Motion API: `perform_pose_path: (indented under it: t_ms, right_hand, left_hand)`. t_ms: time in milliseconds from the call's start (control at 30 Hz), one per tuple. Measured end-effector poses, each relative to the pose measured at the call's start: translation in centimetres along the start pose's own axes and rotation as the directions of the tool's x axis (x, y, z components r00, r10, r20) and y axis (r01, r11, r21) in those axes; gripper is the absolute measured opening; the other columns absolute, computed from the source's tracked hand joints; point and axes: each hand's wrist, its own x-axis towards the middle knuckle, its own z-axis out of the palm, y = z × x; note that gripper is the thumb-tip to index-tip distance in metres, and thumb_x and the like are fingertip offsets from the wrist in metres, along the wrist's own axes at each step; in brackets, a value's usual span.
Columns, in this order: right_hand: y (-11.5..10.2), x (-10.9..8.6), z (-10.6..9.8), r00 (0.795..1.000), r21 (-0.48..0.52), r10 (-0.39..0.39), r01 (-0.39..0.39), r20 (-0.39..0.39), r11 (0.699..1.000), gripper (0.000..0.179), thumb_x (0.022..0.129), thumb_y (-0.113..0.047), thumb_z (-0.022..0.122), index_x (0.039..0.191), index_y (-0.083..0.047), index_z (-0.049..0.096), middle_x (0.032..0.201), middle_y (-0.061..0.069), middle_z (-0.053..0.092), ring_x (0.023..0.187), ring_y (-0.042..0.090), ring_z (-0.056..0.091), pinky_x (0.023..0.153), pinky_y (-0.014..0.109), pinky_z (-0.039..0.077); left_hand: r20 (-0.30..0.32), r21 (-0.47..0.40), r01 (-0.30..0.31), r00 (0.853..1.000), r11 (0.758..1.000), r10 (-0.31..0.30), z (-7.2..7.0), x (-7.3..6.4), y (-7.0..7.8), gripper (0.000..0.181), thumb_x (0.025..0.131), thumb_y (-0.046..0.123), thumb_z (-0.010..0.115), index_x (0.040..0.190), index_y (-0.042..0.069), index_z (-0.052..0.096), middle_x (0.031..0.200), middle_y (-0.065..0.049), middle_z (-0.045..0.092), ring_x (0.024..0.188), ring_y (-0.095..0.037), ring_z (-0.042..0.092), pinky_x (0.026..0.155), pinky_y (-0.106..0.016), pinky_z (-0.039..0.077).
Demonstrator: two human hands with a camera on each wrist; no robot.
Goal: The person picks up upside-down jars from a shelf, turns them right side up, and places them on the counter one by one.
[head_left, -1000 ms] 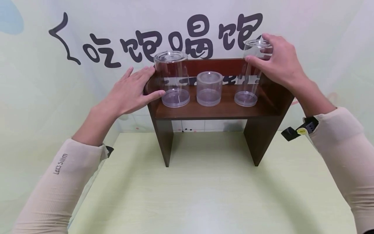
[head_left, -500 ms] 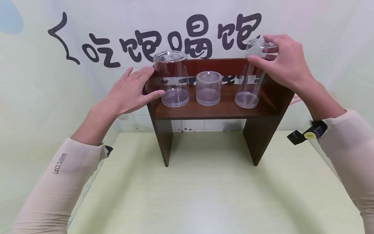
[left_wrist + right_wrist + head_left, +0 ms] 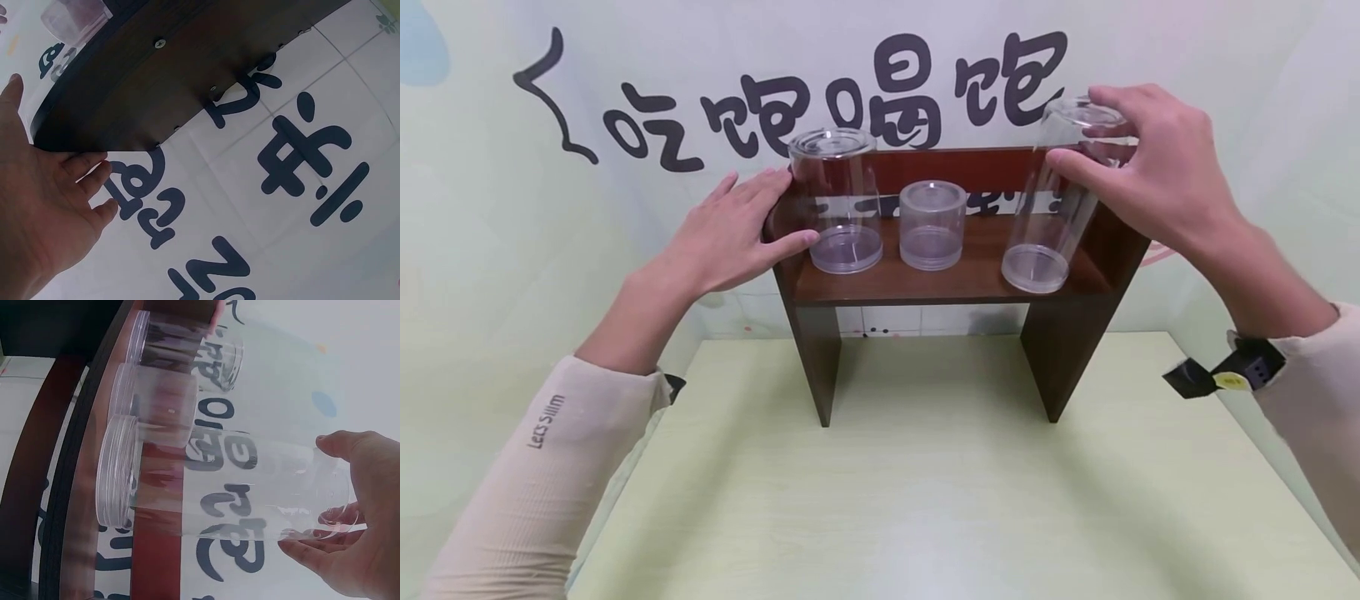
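Note:
My right hand (image 3: 1172, 162) grips a tall clear jar (image 3: 1063, 196) near its top, thumb on one side and fingers on the other. This jar leans slightly, its ridged base (image 3: 117, 472) low at the front of the brown shelf (image 3: 925, 290). My left hand (image 3: 722, 237) rests on the shelf's left side panel, fingers extended and thumb spread inward. In the left wrist view its fingers touch the edge of the dark panel (image 3: 144, 81). Another tall, wider clear jar (image 3: 837, 200) stands beside the left thumb. Between the two tall jars is a short clear jar (image 3: 932, 225).
The shelf stands on two side panels, the right one (image 3: 1063, 358) included, on a pale table (image 3: 895, 483). Behind it hangs a light backdrop (image 3: 662, 50) with large black characters. A red-brown back rail (image 3: 910, 171) runs behind the jars.
My right hand has moved right and a little toward me. The tall jar in it has tilted, its top going right and its base coming forward. The left hand stays on the panel.

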Motion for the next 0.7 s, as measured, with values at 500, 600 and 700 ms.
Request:
perform_pose_path:
  t_ms: [500,600,700]
  right_hand:
    - [-0.8,-3.9,-0.8,0.991,0.049,-0.100,0.105,-0.094,0.993,0.063,0.088,-0.016,0.087,0.146,-0.007,0.064,0.133,0.015,0.064,0.097,-0.008,0.061,0.086,0.003,0.051]
    - [-0.6,-4.7,-0.7,0.986,0.029,-0.131,0.135,-0.107,0.990,0.063,0.088,-0.014,0.087,0.146,-0.006,0.064,0.132,0.017,0.067,0.098,-0.008,0.061,0.085,0.002,0.050]
    - [-0.4,-5.6,-0.6,0.982,0.042,-0.140,0.146,-0.123,0.988,0.062,0.087,-0.012,0.088,0.145,-0.005,0.065,0.133,0.018,0.068,0.104,-0.007,0.059,0.087,0.003,0.050]
  left_hand:
    - [-0.026,-0.014,-0.004,1.000,1.000,0.004,0.2,0.1,0.0,0.097,0.103,0.070,0.046,0.168,0.003,0.022,0.173,-0.018,0.028,0.161,-0.034,0.023,0.134,-0.052,0.003]
    - [-0.031,-0.018,0.000,1.000,1.000,-0.001,0.3,0.1,0.0,0.097,0.102,0.070,0.046,0.168,0.003,0.023,0.173,-0.017,0.028,0.161,-0.034,0.023,0.134,-0.051,0.004]
    - [-0.040,-0.020,0.007,0.999,1.000,-0.008,0.4,0.0,0.0,0.098,0.102,0.071,0.046,0.168,0.003,0.022,0.173,-0.017,0.028,0.161,-0.034,0.024,0.134,-0.050,0.005]
